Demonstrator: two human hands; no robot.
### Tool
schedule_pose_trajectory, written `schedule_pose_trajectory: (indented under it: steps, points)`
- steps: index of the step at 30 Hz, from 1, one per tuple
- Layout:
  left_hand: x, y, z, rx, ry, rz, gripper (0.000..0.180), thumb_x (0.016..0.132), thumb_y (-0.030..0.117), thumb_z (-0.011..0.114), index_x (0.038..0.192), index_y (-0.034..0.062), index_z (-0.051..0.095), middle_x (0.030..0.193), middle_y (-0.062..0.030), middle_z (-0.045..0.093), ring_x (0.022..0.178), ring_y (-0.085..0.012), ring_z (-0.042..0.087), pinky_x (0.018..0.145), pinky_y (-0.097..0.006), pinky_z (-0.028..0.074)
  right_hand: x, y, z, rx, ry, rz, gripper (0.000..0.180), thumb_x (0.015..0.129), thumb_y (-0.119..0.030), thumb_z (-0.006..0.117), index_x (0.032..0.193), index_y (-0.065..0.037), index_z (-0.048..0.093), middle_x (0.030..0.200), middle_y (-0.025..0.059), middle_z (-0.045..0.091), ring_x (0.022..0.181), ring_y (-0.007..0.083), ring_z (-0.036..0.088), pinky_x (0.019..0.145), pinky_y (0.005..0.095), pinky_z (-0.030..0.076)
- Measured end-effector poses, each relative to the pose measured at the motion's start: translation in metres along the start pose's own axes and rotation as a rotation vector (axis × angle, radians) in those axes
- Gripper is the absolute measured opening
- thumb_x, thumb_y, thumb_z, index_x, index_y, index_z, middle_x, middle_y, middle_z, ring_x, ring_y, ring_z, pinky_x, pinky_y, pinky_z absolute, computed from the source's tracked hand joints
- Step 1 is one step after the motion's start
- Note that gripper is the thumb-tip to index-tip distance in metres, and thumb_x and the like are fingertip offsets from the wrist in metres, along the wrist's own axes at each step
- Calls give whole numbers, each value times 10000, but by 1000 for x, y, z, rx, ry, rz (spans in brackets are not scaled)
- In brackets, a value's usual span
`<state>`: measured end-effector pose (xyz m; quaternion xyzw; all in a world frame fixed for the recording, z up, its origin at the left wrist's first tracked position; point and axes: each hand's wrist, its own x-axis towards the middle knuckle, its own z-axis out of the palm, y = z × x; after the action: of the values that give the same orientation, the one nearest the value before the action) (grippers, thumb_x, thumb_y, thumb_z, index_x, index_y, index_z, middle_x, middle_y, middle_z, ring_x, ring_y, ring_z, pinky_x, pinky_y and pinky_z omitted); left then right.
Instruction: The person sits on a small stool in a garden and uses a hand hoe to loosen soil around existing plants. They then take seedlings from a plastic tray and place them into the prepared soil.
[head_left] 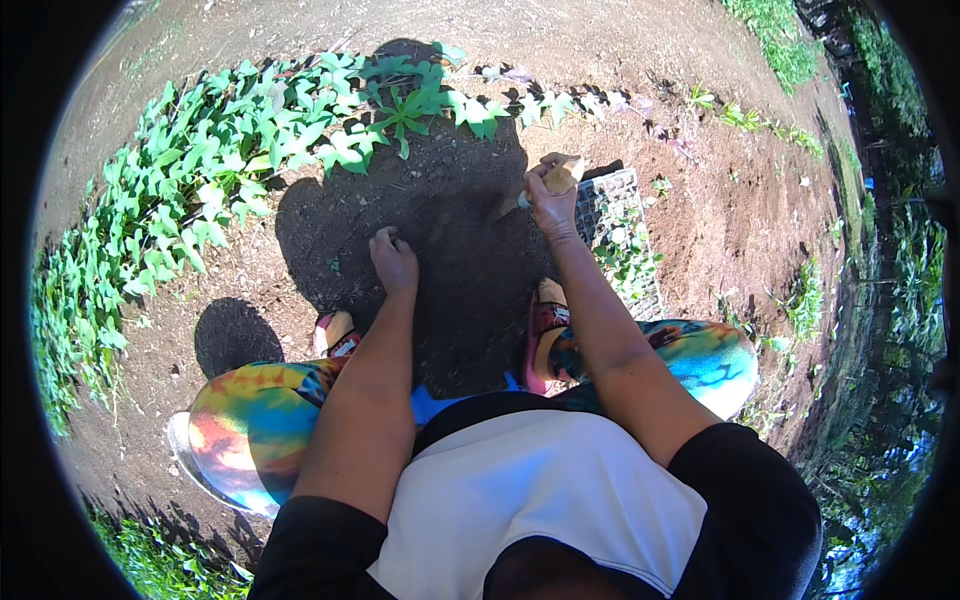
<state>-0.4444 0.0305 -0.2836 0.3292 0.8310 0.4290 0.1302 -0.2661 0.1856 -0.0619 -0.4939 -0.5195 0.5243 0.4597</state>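
My right hand [551, 199] is wrapped round a wooden-handled hand tool [566, 174]. The tool's pale butt sticks out above the fist, and a narrow end points down to the left over shaded soil. Its exact kind is unclear. My left hand [395, 259] hangs low over the dark soil [455, 270] with its fingers curled in; whatever they may hold is hidden. Just right of my right hand lies a grey cell tray [625, 185] with small green seedlings [628, 258] in its nearer part. One tiny green sprout [335, 266] stands in the soil left of my left hand.
Leafy green vines [230, 130] curve along the left and far side. Sparse small plants [740, 117] continue the row to the right. My sandalled feet [545, 330] stand on either side of the shaded soil. Taller greenery [900, 300] lines the right edge.
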Motion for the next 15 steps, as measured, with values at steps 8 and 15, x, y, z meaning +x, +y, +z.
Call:
schedule_pose_trajectory:
  steps: [8, 15]
  points:
    - [-3, 26, 33, 7, -261, -29, 301, 849, 29, 605, 1150, 23, 611, 1120, -209, 597, 1051, -387, 608, 938, -452, 486, 43, 175, -120, 601, 189, 266, 443, 865, -102, 691, 1275, -69, 527, 937, 62, 612, 833, 193, 595, 752, 353, 503]
    - [-7, 23, 45, 117, -379, -57, 354, 830, 71, 632, 1179, 25, 610, 1205, -236, 578, 1127, -407, 583, 992, -456, 471, 20, 156, -154, 486, 187, 417, 310, 867, -304, 730, 1095, -127, 614, 1052, 51, 647, 1028, 235, 611, 958, 559, 474]
